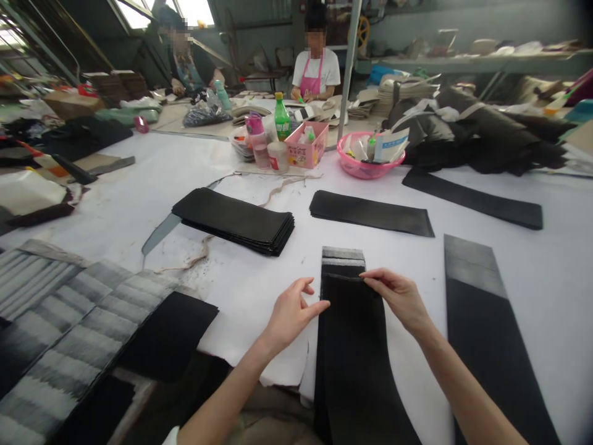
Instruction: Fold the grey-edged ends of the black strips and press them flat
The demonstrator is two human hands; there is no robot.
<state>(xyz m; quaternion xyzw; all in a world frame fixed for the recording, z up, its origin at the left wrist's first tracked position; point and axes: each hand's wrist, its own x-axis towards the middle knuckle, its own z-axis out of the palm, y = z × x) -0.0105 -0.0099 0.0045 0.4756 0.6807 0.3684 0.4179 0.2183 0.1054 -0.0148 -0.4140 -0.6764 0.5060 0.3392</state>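
A long black strip of leather-like sheet [356, 358] runs from the table toward my body. My right hand [396, 300] pinches the far right corner of this strip between thumb and fingertips. Beyond its far edge show the grey-banded ends of more strips [343, 253] lying underneath. My left hand [296, 312] is at the strip's left edge, fingers apart and holding nothing; whether the thumb tip touches the strip I cannot tell. To the right lies another long black strip with a grey end [477, 266].
Black strips lie in a thick stack [231, 216], a thinner stack [370, 213] and another pile [472, 198]. Grey-banded pieces [88, 334] overlap at left. Behind are a pink basin [370, 170], a pink box [308, 151] and a green bottle [281, 117]. Two people work at the back.
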